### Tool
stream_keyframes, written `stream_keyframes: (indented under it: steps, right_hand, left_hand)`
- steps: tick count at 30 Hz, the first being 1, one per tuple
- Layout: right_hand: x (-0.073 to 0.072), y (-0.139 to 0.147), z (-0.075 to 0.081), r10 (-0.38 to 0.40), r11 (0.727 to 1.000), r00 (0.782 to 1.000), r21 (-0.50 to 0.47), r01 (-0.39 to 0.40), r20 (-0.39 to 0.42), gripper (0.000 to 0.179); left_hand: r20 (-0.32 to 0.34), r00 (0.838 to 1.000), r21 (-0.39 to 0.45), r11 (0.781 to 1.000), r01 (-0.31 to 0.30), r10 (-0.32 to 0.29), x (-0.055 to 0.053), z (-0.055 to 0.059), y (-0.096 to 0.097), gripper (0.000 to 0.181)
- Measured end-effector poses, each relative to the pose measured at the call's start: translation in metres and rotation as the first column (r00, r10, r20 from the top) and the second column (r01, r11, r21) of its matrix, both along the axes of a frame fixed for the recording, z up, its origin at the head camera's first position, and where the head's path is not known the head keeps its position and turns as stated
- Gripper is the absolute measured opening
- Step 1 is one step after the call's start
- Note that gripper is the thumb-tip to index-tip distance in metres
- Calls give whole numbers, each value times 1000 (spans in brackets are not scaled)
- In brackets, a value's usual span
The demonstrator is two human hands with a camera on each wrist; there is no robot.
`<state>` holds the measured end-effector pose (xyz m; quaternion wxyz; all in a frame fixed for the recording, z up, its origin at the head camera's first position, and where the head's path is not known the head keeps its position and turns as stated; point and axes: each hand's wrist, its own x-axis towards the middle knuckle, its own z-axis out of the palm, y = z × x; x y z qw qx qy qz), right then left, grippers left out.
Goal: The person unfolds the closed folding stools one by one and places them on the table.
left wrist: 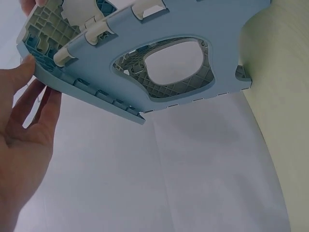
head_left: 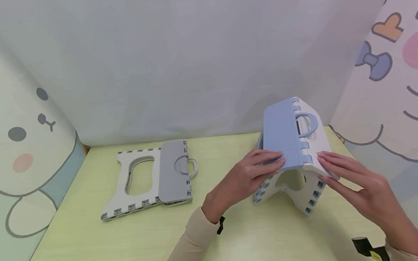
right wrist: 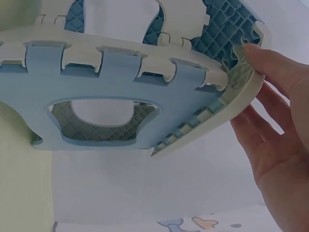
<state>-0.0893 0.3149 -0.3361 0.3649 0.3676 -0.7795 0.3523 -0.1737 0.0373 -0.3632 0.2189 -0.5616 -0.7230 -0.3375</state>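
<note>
A blue-and-white folding step stool (head_left: 283, 137) stands partly unfolded on its legs at the right of the table, the two halves of its top sloping down like a roof from the hinge line. My left hand (head_left: 252, 170) grips the near edge of the blue half, thumb under it in the left wrist view. On the white half, my right hand (head_left: 360, 184) pinches the near corner; its thumb (right wrist: 258, 55) presses the ribbed underside in the right wrist view. A blue carry handle (head_left: 313, 124) curves over the white half near the hinges.
A grey-and-white folding stool (head_left: 173, 172) lies folded flat on the left of the pale yellow-green table (head_left: 129, 247), its handle (head_left: 194, 167) pointing right. Behind the table hangs a plain pale curtain (head_left: 189, 66), with cartoon-printed panels at both sides.
</note>
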Motion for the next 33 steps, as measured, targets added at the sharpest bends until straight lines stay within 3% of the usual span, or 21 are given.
stream_keyframes:
  steps: [9, 26, 33]
  right_hand:
    - [0, 1, 3, 25, 1000, 1000, 3, -25, 9, 51]
    - [0, 5, 4, 2, 999, 999, 44, -3, 35, 52]
    - [-1, 7, 3, 1, 999, 999, 54, -4, 41, 52]
  left_hand:
    - [-6, 1000, -11, 1000, -6, 6, 0, 4, 0, 34]
    - [-26, 999, 17, 999, -30, 31, 0, 2, 4, 34]
    - [-13, 999, -7, 999, -47, 46, 1, 3, 3, 34]
